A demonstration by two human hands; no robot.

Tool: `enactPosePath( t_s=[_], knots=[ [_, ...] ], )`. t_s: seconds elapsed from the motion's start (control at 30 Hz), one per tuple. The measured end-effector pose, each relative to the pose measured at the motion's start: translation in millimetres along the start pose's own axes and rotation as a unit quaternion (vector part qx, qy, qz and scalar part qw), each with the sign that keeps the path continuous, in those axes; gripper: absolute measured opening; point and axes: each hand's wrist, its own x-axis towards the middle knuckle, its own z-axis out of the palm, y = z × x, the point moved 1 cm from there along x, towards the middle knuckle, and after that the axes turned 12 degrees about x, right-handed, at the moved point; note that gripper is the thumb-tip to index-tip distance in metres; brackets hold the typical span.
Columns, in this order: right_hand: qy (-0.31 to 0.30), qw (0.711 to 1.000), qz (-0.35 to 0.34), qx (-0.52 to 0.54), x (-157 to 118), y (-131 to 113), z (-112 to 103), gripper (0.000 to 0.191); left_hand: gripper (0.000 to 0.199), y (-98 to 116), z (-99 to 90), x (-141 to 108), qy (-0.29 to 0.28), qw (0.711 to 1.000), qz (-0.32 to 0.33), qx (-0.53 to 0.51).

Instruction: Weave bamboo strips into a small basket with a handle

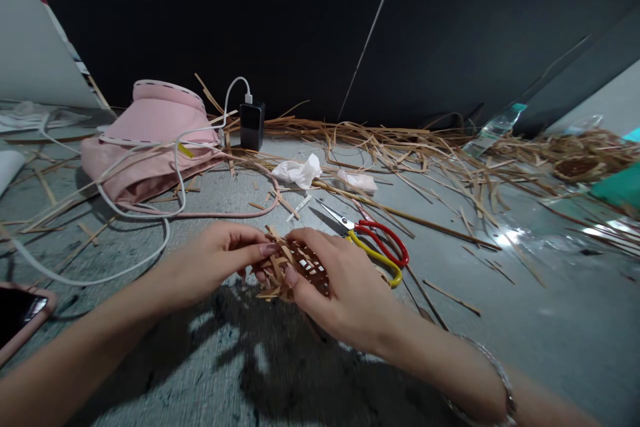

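Note:
A small woven piece of brown strips [306, 265], with loose ends sticking out at its left edge, is held between my hands above the grey surface. My left hand [220, 260] pinches a strip end at its left side, thumb and fingers pressed together. Around its right side my right hand [340, 280] is closed, the thumb on the near face and the fingers over the far edge. Part of the weave is hidden under the right hand. Just beyond that hand lie scissors with red and yellow handles [387, 240], blades apart.
Loose strips [380, 140] are heaped along the dark wall. A pink visor hat [155, 127], a white cable [170, 240] and a black power bank [252, 125] stand at left. Crumpled tissues [300, 172], a plastic bottle [495, 130] and a phone [23, 320] lie around.

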Motion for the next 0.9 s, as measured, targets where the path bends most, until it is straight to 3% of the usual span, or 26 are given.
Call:
enactPosePath(
  t_s=[0.17, 0.9],
  knots=[
    [-0.012, 1.000, -0.008, 0.027, 0, 1, -2, 0.037, 0.022, 0, 0.8, -1, 0.015, 0.998, -0.003, -0.060],
    [-0.065, 0.994, -0.054, 0.076, 3, 3, -10, 0.039, 0.034, 8, -2.1, -5, -0.002, 0.997, -0.026, -0.071]
  ],
)
